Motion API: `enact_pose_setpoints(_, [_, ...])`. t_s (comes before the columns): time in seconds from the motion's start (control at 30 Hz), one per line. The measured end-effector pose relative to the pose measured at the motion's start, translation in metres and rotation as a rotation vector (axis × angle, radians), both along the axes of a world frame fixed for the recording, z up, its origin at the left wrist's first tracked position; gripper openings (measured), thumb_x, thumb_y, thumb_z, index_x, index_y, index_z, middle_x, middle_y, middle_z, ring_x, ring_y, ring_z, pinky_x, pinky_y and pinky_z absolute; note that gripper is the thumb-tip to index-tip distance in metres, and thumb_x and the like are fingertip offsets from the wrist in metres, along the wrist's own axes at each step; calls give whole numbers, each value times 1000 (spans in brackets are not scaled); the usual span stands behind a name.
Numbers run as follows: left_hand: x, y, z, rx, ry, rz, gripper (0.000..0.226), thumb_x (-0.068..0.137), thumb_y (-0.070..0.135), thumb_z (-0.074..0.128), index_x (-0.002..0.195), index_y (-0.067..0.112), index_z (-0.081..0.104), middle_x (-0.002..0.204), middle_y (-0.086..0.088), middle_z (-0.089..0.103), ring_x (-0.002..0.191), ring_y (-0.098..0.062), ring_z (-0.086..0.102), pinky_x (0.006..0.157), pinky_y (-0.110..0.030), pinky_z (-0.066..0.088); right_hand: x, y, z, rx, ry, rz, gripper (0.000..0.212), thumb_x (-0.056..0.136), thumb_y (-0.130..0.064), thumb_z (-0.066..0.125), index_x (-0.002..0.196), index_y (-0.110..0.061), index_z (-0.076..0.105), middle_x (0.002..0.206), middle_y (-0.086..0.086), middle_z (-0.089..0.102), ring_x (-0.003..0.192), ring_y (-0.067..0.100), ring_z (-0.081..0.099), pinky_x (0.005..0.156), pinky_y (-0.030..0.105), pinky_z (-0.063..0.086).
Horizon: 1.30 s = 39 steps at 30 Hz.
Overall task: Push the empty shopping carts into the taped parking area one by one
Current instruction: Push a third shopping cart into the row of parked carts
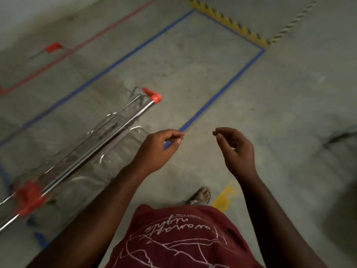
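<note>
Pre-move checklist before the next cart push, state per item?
1. Both hands free: ok. Left hand and right hand hold nothing, fingers loosely curled.
2. Near cart inside the blue tape outline: ok as far as visible; its far end is cut off.
3. Free floor left in the outline beside the cart: ok.
4. Next cart located: cannot tell; only a red-capped handle shows by the red tape line.
5. Image sharpness for fine checks: not ok, blurred.

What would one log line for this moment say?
cart: inside blue tape | left hand: off cart, holding nothing | right hand: holding nothing
</note>
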State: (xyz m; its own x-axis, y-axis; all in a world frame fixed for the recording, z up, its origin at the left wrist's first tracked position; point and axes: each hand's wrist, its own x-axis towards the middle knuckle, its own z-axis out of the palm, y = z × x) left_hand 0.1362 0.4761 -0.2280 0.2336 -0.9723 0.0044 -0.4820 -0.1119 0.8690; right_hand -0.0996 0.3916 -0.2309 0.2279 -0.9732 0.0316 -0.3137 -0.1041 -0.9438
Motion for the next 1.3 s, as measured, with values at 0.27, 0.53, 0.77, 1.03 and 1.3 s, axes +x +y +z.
enact_pose_setpoints(0.27, [-149, -191, 4, -10, -2, -352, 19, 97, 16, 71, 114, 23, 78, 111, 16, 77, 106, 0, 71, 99, -23, 54, -148, -110, 15, 51, 39, -205, 32, 98, -32, 71, 130, -33, 67, 117, -17, 77, 107, 5, 73, 92, 41, 59])
enact_pose_setpoints(0.53, [-256, -337, -5, 38, 46, -626, 19, 98, 20, 70, 115, 25, 77, 110, 18, 77, 106, 1, 70, 99, -23, 54, -242, -197, 10, 80, 36, -534, 25, 100, -25, 72, 125, -32, 68, 113, -14, 78, 104, 6, 73, 90, 47, 61])
enact_pose_setpoints(0.77, [-307, -493, -26, 48, 80, -768, 19, 99, 22, 70, 116, 26, 77, 110, 20, 76, 107, 2, 69, 99, -25, 55, -282, -320, 7, 98, 56, -692, 27, 101, -21, 72, 127, -23, 70, 113, -11, 78, 103, 3, 72, 87, 33, 60])
enact_pose_setpoints(1.03, [-384, -650, -9, 84, 103, -940, 18, 99, 23, 68, 115, 25, 77, 107, 17, 76, 103, 1, 70, 98, -32, 57, -333, -441, 34, 115, 69, -851, 27, 102, -24, 71, 129, -24, 70, 115, -12, 78, 108, 3, 72, 92, 34, 62])
enact_pose_setpoints(1.3, [-518, -748, -5, 118, 93, -1126, 19, 99, 25, 69, 116, 28, 76, 107, 17, 77, 101, 1, 70, 99, -38, 57, -445, -495, 24, 145, 67, -1059, 25, 102, -26, 70, 127, -29, 69, 116, -13, 77, 108, 5, 72, 95, 47, 62])
